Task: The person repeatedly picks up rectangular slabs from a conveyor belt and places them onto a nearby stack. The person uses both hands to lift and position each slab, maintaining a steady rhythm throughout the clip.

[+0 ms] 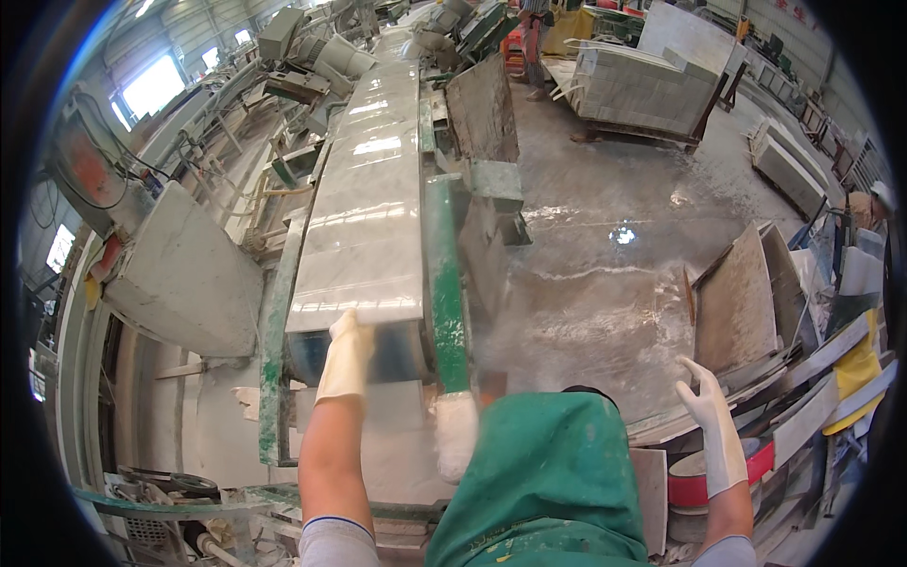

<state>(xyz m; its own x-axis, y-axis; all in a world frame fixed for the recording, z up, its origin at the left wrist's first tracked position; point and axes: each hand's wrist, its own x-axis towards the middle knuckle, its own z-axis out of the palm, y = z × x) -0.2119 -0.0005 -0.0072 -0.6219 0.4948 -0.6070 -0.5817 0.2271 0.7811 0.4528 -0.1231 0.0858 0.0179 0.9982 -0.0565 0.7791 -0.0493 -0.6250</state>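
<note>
Wet, pale stone slabs (364,203) lie in a row along a conveyor belt, light shining off their tops. At the near end, my left hand (346,357), in a cream rubber glove, has its fingers closed at the front edge of the nearest slab (355,283); the fingertips are partly hidden. Under that edge the dark belt end (397,352) shows. My right hand (709,416), gloved alike, hangs out to the right with thumb and fingers apart, holding nothing. A green apron (543,477) covers my front, between my arms.
Green frame rails (447,283) flank the conveyor; a white padded end (456,437) is close to my apron. Stone panels (742,293) lean at right above stacked offcuts (831,378). Beyond the wet floor (595,217) stands a slab stack (638,85). Another person (534,42) is at the back.
</note>
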